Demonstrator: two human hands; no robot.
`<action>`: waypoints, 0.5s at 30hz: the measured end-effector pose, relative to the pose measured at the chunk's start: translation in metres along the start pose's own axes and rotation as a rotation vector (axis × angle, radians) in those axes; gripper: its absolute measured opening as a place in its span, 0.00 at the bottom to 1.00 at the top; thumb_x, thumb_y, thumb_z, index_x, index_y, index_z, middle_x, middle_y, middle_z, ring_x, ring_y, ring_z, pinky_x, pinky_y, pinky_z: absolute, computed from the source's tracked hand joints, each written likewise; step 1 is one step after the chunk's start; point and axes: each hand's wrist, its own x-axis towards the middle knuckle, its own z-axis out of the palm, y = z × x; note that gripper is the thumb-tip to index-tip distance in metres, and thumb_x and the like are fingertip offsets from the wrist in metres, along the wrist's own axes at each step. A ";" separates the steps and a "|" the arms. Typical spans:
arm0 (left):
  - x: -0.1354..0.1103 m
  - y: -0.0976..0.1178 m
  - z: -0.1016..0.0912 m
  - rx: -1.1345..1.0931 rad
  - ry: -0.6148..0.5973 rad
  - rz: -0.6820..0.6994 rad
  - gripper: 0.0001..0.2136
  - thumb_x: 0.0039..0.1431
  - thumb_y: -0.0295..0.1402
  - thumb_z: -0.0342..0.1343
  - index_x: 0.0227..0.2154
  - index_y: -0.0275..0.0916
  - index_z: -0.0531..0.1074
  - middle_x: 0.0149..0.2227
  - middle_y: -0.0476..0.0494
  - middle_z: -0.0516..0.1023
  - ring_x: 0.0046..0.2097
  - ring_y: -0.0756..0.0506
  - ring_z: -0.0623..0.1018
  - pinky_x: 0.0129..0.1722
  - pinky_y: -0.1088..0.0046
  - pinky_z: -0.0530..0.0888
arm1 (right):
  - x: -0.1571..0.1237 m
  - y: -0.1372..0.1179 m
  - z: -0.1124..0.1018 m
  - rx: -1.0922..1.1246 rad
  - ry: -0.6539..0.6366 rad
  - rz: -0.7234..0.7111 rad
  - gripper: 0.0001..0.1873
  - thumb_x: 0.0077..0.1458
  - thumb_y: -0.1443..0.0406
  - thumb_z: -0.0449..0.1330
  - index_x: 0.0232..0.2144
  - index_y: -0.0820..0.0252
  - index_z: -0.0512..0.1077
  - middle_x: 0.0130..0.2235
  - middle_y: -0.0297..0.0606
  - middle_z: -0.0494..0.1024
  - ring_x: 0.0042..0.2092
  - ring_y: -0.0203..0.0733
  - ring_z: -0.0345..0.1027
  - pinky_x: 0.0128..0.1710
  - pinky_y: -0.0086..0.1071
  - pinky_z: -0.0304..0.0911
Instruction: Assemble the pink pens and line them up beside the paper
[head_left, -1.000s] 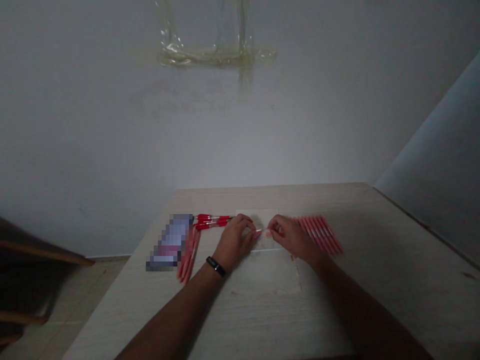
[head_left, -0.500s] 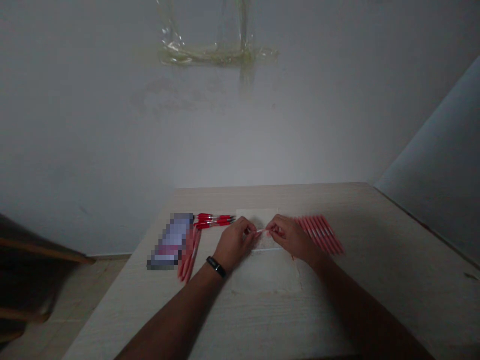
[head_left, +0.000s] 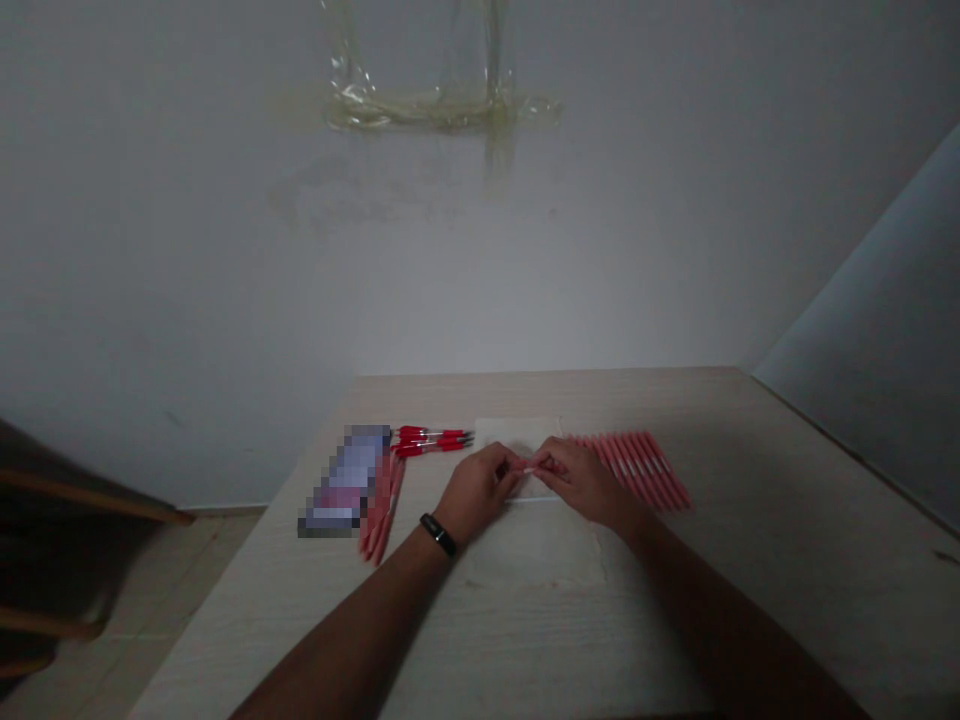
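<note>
My left hand (head_left: 480,484) and my right hand (head_left: 576,474) meet over the middle of the table, fingertips pinched close together. Between them is a slim red and white pen (head_left: 529,467), gripped at either end and mostly hidden by the fingers. Beyond my right hand lies a slanted row of several red pens (head_left: 645,470), side by side. Left of my left hand are several red pen pieces with dark tips (head_left: 433,440). Nearer me, a small bunch of pinkish red pen barrels (head_left: 382,515) lies lengthwise.
A blurred-out phone-like device (head_left: 349,480) lies at the table's left. Under my hands is a pale, thin sheet (head_left: 536,550) with a crease across it. The wooden table (head_left: 300,620) meets a grey wall (head_left: 637,250) at the back. Dark wooden furniture (head_left: 60,560) stands at lower left.
My fingertips have drawn slightly closer together around the pen. The view has shifted a little; the loose pens and pieces lie as before.
</note>
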 end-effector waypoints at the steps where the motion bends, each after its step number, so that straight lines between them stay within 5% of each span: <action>1: 0.000 0.000 0.000 -0.011 -0.004 0.009 0.07 0.64 0.36 0.53 0.35 0.38 0.73 0.33 0.44 0.77 0.34 0.47 0.74 0.33 0.73 0.67 | 0.000 -0.001 0.001 0.029 -0.006 0.020 0.04 0.62 0.64 0.59 0.37 0.58 0.74 0.36 0.35 0.76 0.38 0.37 0.69 0.38 0.29 0.62; 15: 0.000 0.004 -0.003 -0.034 -0.001 0.041 0.05 0.62 0.33 0.56 0.36 0.39 0.74 0.34 0.45 0.77 0.35 0.47 0.74 0.34 0.73 0.68 | -0.001 0.001 0.009 0.168 -0.041 0.143 0.06 0.59 0.62 0.62 0.38 0.59 0.74 0.34 0.35 0.78 0.35 0.37 0.71 0.35 0.28 0.64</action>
